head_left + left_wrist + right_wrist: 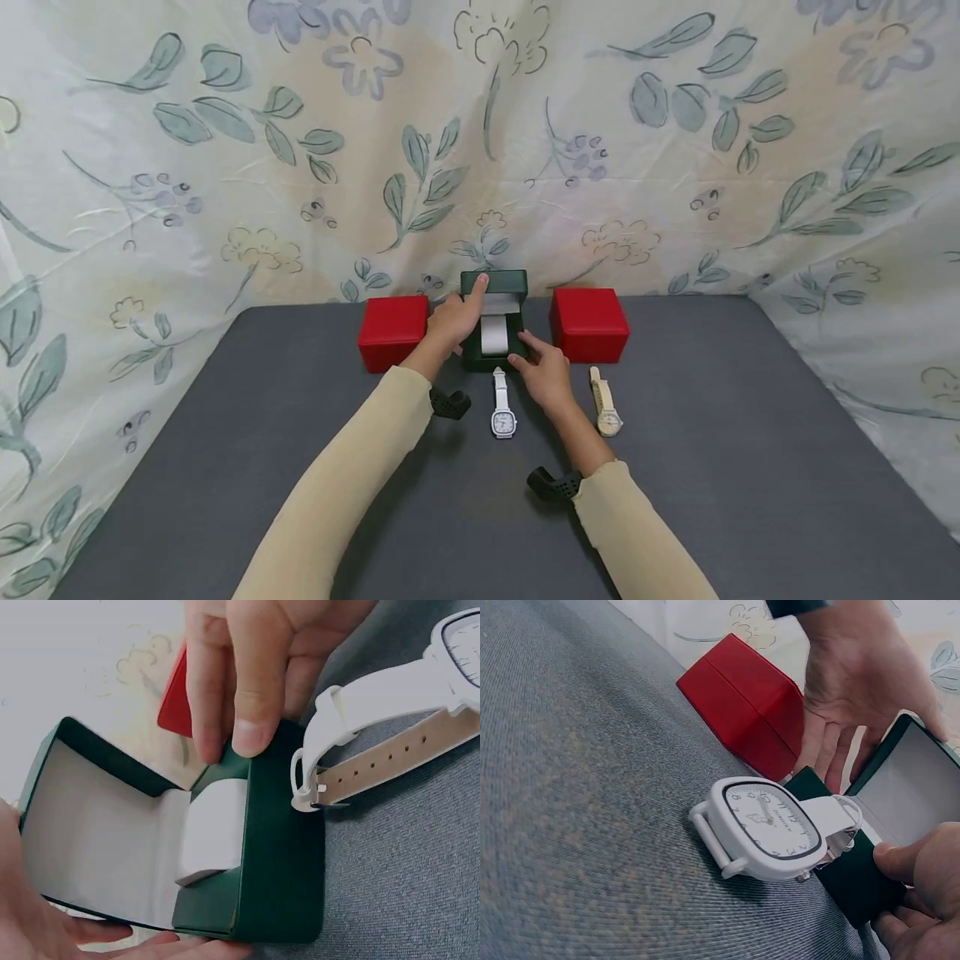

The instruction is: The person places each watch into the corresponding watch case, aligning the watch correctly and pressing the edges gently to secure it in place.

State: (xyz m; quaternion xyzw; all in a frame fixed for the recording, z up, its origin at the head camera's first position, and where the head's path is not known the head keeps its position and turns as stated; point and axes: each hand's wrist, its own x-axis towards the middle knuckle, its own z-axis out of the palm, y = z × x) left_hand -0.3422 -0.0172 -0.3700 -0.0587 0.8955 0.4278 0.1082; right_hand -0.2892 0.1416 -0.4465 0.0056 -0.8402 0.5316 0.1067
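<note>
Green box (514, 327) sits with raised lid (504, 281) near frame centre; left hand (455, 320) grips the lid's left side, right hand (545, 372) the front right corner. White watch (503, 423) lies just below, red boxes (589, 323) either side.

On the grey fabric-topped counter (247, 467), a dark green rectangular box (507, 282) stood between a red leather-like box (392, 325) at left and a matching red box (590, 325) at right. Within the middle box sat a white cushion (494, 337); before it lay a white square-faced watch (503, 418); a cream strapped watch (604, 404) lay farther right.
</note>
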